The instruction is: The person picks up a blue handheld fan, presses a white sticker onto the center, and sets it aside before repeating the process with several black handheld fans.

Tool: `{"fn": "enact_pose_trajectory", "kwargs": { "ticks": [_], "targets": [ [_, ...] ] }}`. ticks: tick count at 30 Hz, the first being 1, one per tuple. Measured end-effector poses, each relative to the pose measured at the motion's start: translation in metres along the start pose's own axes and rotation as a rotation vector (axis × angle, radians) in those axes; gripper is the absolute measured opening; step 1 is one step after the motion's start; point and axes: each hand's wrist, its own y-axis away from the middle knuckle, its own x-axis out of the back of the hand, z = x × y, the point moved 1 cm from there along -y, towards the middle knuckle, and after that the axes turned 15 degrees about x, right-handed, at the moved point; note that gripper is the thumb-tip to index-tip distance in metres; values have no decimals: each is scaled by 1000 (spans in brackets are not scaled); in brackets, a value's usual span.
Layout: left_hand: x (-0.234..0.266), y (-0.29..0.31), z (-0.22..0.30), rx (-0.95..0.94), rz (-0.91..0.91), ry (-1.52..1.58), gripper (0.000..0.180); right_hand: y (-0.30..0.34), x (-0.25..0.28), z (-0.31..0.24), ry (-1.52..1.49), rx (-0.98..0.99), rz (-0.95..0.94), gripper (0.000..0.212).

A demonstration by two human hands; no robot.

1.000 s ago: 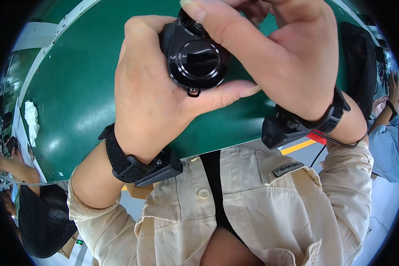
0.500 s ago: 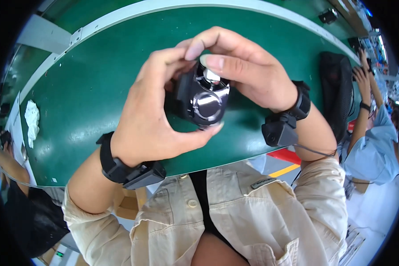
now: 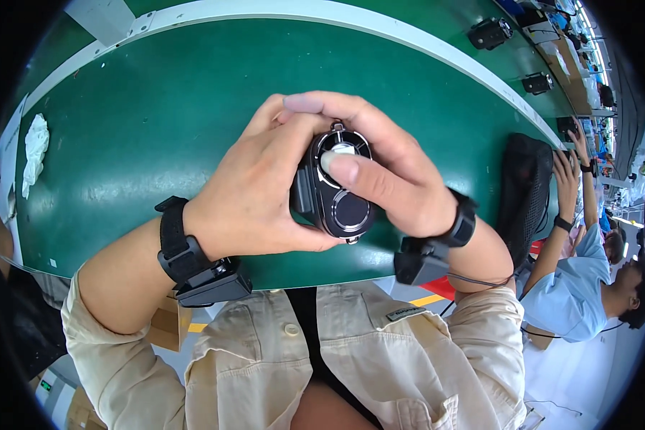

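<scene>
Between my hands is a black oval device with two round, chrome-ringed parts on its upper face; its exact kind I cannot make out. My left hand wraps its left side, thumb along the near end and fingers around the far end. From the right, my right hand closes on it, the thumb pressed on the farther round part, beside a small white patch. The fingers of my right hand curl around the far end, partly over my left fingers. The device's underside is hidden.
Below my hands lies a green tabletop with a white raised rail along its far side. A crumpled white wipe is at the left, a black mesh bag at the right. Another person works beyond the bag.
My hands and the device have come lower in the view. The device's upper face now turns more fully upward, and my right thumb has shifted onto the round part.
</scene>
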Motion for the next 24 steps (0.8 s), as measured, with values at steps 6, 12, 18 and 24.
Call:
{"fn": "enact_pose_trajectory", "kwargs": {
  "ticks": [6,12,18,24],
  "targets": [
    [2,-1,4,19,-14,-104,78,1,-12,3,-83,5,136,48],
    [0,-1,2,-50,41,-23,78,-4,-4,1,-372,-146,96,44],
    [0,-1,0,-117,94,3,75,1,-15,2,95,117,56,51],
    [0,0,1,-142,88,5,74,4,-18,3,269,200,100,46]
  ]
}}
